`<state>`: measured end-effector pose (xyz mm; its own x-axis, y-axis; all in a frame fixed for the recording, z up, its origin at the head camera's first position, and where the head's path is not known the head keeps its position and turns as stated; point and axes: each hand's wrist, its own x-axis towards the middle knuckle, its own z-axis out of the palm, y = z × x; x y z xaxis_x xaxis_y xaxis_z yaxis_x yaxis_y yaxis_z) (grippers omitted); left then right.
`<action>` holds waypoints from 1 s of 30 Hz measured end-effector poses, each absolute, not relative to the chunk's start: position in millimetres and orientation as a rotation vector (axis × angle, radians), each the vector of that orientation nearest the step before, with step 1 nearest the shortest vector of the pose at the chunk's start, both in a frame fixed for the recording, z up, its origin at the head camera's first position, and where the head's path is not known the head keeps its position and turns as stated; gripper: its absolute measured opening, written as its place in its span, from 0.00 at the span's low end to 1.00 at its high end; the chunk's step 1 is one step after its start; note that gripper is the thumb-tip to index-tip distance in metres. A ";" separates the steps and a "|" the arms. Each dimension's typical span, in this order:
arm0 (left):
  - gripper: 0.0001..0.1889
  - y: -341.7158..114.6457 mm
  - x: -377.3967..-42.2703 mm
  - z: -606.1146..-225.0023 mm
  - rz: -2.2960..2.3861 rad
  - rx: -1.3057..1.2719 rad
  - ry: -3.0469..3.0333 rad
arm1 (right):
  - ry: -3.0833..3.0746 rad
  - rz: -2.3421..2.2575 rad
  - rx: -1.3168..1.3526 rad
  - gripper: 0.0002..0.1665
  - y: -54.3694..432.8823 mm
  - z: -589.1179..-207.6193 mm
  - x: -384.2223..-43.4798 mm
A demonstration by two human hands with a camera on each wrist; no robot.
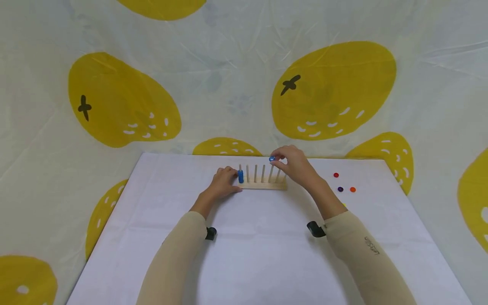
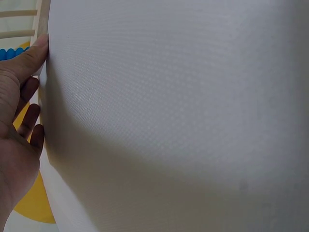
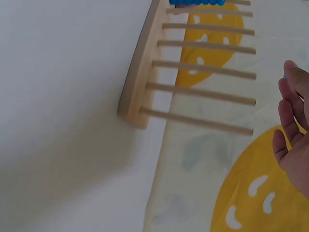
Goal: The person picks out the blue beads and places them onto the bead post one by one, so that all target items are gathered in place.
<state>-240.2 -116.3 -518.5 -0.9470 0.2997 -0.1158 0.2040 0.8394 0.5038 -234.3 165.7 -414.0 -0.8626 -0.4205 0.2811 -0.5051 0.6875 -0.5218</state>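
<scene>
A wooden peg rack (image 1: 267,186) with a row of several upright pegs stands toward the back of the white table. Blue beads (image 1: 240,176) are stacked on its leftmost peg, and the other pegs carry none. My left hand (image 1: 222,183) holds the rack's left end, thumb at the front of the base and fingers behind it. Raised over the right half of the rack, my right hand (image 1: 292,162) pinches one blue bead (image 1: 272,159) between thumb and forefinger, close to a peg's top. In the right wrist view that bead is almost wholly hidden by the fingertips.
To the right of the rack lie a red bead (image 1: 336,175), a purple bead (image 1: 340,189) and an orange bead (image 1: 353,189). A yellow bead (image 1: 345,205) is partly covered by the right forearm. Behind the table hangs a patterned cloth (image 1: 228,84).
</scene>
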 end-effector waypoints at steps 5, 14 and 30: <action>0.34 -116.7 -239.7 -519.5 0.734 0.395 2.840 | -2.739 0.918 0.826 0.13 144.4 -412.6 -236.9; 0.34 -116.9 -242.2 -522.0 0.708 0.398 2.834 | -2.767 0.945 0.880 0.12 112.9 -417.8 -243.7; 0.33 -117.3 -241.7 -519.1 0.728 0.391 2.826 | -2.845 0.837 0.951 0.14 80.0 -425.4 -252.3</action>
